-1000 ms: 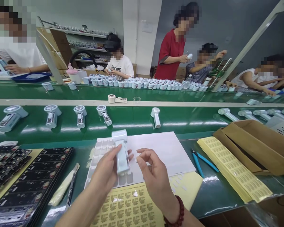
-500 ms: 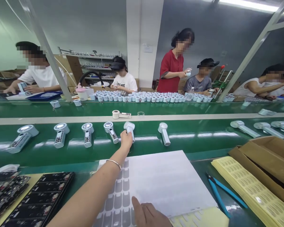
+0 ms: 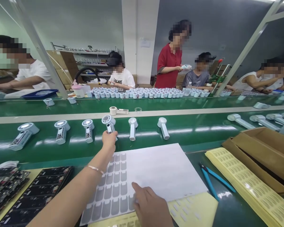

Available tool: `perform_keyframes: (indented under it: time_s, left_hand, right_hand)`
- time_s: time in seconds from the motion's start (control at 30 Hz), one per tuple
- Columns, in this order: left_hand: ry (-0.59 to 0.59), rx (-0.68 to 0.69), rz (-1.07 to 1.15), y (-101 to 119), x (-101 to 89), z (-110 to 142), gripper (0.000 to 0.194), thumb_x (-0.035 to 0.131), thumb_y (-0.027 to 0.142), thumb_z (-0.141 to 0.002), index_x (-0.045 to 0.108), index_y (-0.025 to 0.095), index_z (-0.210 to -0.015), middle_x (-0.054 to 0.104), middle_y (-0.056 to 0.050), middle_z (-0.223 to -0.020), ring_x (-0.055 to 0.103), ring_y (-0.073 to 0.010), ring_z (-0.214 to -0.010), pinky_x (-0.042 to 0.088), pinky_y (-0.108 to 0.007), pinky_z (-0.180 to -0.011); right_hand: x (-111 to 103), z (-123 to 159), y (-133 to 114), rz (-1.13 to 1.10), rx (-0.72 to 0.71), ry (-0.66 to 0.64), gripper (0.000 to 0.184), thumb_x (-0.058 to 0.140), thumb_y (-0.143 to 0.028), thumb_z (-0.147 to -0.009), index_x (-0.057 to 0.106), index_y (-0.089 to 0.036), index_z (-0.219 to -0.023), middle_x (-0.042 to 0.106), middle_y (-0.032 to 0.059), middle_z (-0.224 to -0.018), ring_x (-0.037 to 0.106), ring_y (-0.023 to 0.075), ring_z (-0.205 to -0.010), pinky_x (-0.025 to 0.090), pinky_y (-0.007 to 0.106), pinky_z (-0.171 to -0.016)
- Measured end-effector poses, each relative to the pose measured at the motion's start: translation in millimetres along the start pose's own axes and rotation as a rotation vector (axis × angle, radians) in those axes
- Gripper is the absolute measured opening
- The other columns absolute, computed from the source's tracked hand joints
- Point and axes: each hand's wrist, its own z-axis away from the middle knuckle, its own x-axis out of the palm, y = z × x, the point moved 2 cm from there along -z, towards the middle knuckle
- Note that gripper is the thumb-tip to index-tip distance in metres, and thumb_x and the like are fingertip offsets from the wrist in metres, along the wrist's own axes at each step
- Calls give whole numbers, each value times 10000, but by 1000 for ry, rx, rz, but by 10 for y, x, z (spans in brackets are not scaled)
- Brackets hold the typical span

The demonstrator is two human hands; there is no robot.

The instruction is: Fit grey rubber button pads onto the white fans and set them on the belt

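Note:
My left hand (image 3: 109,140) is closed around the handle of a pale blue handheld fan (image 3: 108,119), its round head facing up, over the green conveyor. My right hand (image 3: 151,203) is over the lower part of a white sheet of grey stickers (image 3: 119,173), one finger stretched out and the others partly curled. Nothing shows in its fingers, though their undersides are hidden. Beside the held fan lie another fan (image 3: 133,128) on the right and a fan with its handle's inside exposed (image 3: 87,130) on the left.
Black circuit boards (image 3: 38,192) lie at lower left. Blue-handled cutters (image 3: 213,179), yellow sticker sheets (image 3: 251,186) and an open cardboard box (image 3: 260,154) are at right. A cream fan (image 3: 118,111) lies on the grey strip. Across the line, several co-workers sit or stand behind rows of pale cups (image 3: 142,93).
My left hand has let go of one fan, now lying on the belt, and moved left to grip the neighbouring one. My right hand stays by the stickers. The view has shifted slightly.

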Motion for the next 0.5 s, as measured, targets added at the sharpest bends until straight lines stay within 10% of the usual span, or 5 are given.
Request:
perform_keyframes:
  time_s: [0.23,0.37,0.5]
  left_hand:
    - [-299,-264,293,46,-561,1236,315,614,417,-854,693,114,-883,667,-65,-673,527,-125,-447,450,-255,-421]
    - [-143,-625,372,-138,-796,1713,177,664,186,-844,718,36,-920,737,-156,-800,719,-216,-689,619,-319,-701]
    - [3,-780,547,-185,-764,1960,128,608,65,-870,692,58,-966,700,-85,-706,640,-108,-493,567,-188,-504]
  right_hand:
    - [-426,-97,-139,-541,333,-90,384,591,-110,-815,559,-254,-1170,746,-16,-844,710,178,-715,553,282,-673]
    - [-686,16,-266,-1032,510,-83,403,672,-243,-786,543,-233,-1167,722,22,-870,711,243,-939,563,320,-729]
    - [-822,99,-461,-1233,539,-37,453,747,-253,-709,561,-226,-1121,718,20,-771,631,305,-1188,564,356,-786]
